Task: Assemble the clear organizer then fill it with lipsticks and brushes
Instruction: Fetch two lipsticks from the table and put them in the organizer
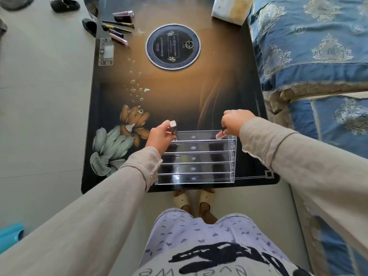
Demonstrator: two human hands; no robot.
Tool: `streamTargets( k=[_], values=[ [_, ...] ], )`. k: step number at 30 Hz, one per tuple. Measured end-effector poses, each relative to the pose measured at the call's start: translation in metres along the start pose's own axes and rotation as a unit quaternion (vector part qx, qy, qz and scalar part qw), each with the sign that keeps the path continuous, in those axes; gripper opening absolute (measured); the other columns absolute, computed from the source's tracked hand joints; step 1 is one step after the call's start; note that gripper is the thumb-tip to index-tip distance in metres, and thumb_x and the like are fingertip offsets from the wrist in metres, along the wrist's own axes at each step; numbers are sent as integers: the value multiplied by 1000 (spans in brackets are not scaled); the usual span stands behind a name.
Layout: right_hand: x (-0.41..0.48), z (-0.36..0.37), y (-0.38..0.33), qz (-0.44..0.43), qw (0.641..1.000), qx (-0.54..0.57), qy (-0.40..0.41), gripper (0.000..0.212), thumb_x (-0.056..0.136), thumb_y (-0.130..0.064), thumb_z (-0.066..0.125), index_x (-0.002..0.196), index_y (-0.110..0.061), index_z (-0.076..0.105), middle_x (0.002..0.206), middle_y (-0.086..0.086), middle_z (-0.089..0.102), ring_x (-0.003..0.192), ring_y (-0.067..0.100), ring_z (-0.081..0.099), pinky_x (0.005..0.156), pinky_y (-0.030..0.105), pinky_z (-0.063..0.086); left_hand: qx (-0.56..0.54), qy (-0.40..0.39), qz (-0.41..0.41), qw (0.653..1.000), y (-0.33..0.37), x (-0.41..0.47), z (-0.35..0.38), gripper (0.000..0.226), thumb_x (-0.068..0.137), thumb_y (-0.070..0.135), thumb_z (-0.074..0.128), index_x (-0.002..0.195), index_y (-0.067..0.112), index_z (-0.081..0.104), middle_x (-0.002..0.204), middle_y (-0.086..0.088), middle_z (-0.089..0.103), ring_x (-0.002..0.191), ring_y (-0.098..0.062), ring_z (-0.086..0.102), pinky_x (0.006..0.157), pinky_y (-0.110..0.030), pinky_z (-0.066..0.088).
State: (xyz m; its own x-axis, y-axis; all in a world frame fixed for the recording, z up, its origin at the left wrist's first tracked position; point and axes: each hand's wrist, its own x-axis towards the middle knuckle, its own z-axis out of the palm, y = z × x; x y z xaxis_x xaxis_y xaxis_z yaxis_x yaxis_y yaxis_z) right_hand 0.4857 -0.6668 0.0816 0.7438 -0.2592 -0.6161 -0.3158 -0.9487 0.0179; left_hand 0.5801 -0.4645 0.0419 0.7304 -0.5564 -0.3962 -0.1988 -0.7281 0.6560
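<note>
While the back row is loaded: the clear organizer (194, 158) stands assembled at the near edge of the bench (199, 92), its five stepped rows running side to side.
Left hand (159, 136): pinches a silver-capped lipstick (172, 129) upright, base at the left end of the rearmost row, probably so it seats cap-up.
Right hand (235, 123): fingers curled round a pink tube (219, 134), tilted, lower end at the right end of the same row.
Placement logic: working opposite ends apparently keeps the arms uncrossed and the nearer rows free.
Remaining stock: brushes and lipsticks (117, 28) lie at the far left corner, well apart from the organizer.
Surroundings: a round dark disc (173, 46) mid-bench; a folded cloth (229, 8) at the far edge; a bed (308, 46) beside the bench on the right.
Obstruction: the disc looks flat, so it is likely no hindrance; the bed crowds the right sleeve.
</note>
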Motion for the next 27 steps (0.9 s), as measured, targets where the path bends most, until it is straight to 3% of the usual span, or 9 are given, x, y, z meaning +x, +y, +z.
streamTargets(
  k=[6, 10, 13, 18, 27],
  values=[
    [10, -7, -5, -27, 996, 82, 0, 29, 75, -28, 75, 95, -8, 66, 103, 12, 63, 86, 28, 58, 71, 28, 44, 6, -12, -3, 1000, -6, 3, -2, 18, 85, 3, 59, 103, 5, 61, 103, -17, 70, 92, -24, 65, 79, -21, 41],
    [6, 0, 0, -17, 983, 177, 39, 17, 78, -13, 70, 93, -7, 68, 102, 12, 66, 92, 28, 63, 83, 34, 53, 0, -28, -10, 1000, -5, 7, -1, 22, 86, 4, 59, 107, 7, 65, 105, -16, 70, 89, -18, 61, 79, -19, 40],
    [-1, 10, 2, -22, 969, 239, 55, 19, 78, -7, 68, 97, -5, 68, 104, 14, 65, 94, 27, 63, 88, 33, 52, -2, -37, -15, 999, -5, 6, -1, 22, 87, 3, 57, 106, 6, 66, 106, -17, 69, 96, -25, 64, 81, -19, 40],
    [-10, 27, 2, -6, 947, 313, 74, 23, 79, -6, 67, 102, -5, 68, 107, 15, 65, 99, 28, 61, 82, 24, 44, 9, -59, -17, 998, -6, 4, 0, 20, 87, 3, 55, 104, 4, 66, 106, -19, 68, 101, -31, 62, 93, -29, 43],
    [3, 43, -7, 54, 945, 315, 69, 28, 86, -18, 62, 111, -6, 65, 117, 15, 64, 107, 29, 60, 93, 30, 46, 46, -95, -54, 993, -2, 8, 6, 26, 92, 9, 49, 114, 6, 63, 115, -19, 66, 109, -31, 58, 87, -23, 37]
  ],
)
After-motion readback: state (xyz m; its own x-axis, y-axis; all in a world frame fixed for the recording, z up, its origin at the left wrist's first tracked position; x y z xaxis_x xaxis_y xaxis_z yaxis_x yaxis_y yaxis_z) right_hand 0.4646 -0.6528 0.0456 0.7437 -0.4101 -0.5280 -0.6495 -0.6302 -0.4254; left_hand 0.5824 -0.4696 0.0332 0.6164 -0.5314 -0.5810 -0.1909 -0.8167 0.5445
